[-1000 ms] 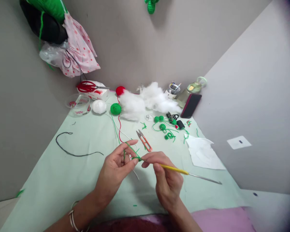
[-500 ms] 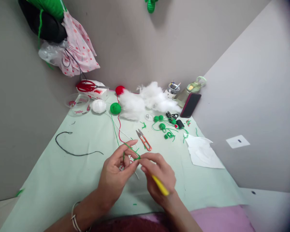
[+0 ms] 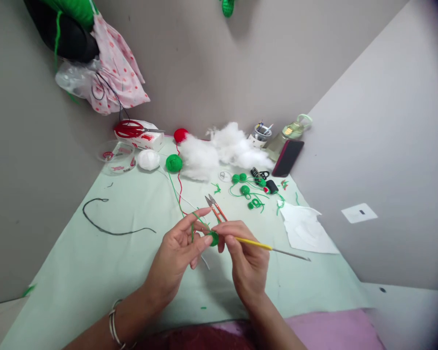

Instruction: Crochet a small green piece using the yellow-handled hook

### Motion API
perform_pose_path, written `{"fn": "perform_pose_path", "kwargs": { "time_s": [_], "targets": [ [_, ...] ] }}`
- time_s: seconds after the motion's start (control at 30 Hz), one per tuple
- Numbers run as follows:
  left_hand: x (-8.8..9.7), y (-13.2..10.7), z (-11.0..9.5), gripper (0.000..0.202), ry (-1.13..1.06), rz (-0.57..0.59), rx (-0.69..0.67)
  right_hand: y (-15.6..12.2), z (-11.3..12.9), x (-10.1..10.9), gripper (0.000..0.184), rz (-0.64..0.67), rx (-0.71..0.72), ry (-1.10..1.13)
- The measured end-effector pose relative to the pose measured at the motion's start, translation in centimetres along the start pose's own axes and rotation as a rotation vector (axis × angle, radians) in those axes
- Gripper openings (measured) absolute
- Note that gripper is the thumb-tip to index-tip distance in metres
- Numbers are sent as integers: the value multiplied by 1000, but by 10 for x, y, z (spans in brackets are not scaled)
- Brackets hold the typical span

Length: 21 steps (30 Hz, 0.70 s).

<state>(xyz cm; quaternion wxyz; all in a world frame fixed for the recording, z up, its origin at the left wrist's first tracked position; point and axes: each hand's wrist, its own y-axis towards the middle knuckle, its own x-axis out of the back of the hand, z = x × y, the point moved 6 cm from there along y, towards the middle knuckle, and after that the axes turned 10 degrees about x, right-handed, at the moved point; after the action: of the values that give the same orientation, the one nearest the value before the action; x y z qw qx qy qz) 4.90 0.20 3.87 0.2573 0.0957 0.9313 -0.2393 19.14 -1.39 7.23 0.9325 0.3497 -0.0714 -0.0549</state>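
Left hand (image 3: 173, 255) is pinching the green crocheted piece (image 3: 213, 238) at its thumb tip, so the piece is sitting just right of that thumb, between the two hands and above the table. Right hand (image 3: 250, 257) is gripping the yellow crochet hook (image 3: 253, 242) between thumb and fingers, its fingertips coming close against the piece; whether they are touching it, one cannot tell. The hook's rear shaft is pointing to the lower right. Green yarn (image 3: 192, 233) is looping over the left index finger. Just beyond the hands, orange snips (image 3: 219, 210) are lying on the table (image 3: 120, 272), partly hidden by the fingers. Farther back, a green ball (image 3: 174, 163) is resting near a white ball (image 3: 148, 159). Red lettering is showing on the white box (image 3: 146, 140) and reddish print on the clear tub (image 3: 118, 160), both too small to read. Compared with half a second earlier, the piece is now turning its round face to view instead of a thin edge, and the hook is lying sideways rather than slanting blurred beneath the palm
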Motion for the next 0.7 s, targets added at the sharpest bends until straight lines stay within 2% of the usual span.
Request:
{"fn": "perform_pose_path", "kwargs": {
  "time_s": [0.1, 0.17, 0.23, 0.33, 0.47, 0.6, 0.7],
  "targets": [
    [-2, 2, 5, 54, -53, 37, 79, -4, 9, -1, 31, 84, 190, -241],
    [-4, 4, 7, 50, -130, 92, 179, -4, 11, 3, 30, 88, 198, -275],
    [-3, 4, 5, 44, -188, 105, 219, -1, 4, 11, 24, 10, 64, -156],
    [1, 5, 0, 38, -157, 82, 151, 1, -8, 13, 22, -96, -137, 124],
    [-1, 3, 3, 37, -9, 94, 61, 0, -13, 5, 17, -68, -196, 211],
    [-3, 2, 6, 43, 38, 113, 107, 0, -20, 6, 22, -107, -298, 296],
    [-4, 1, 2, 41, 44, 118, 138, 1, -23, 6, 26, -121, -374, 408]
  ]
}}
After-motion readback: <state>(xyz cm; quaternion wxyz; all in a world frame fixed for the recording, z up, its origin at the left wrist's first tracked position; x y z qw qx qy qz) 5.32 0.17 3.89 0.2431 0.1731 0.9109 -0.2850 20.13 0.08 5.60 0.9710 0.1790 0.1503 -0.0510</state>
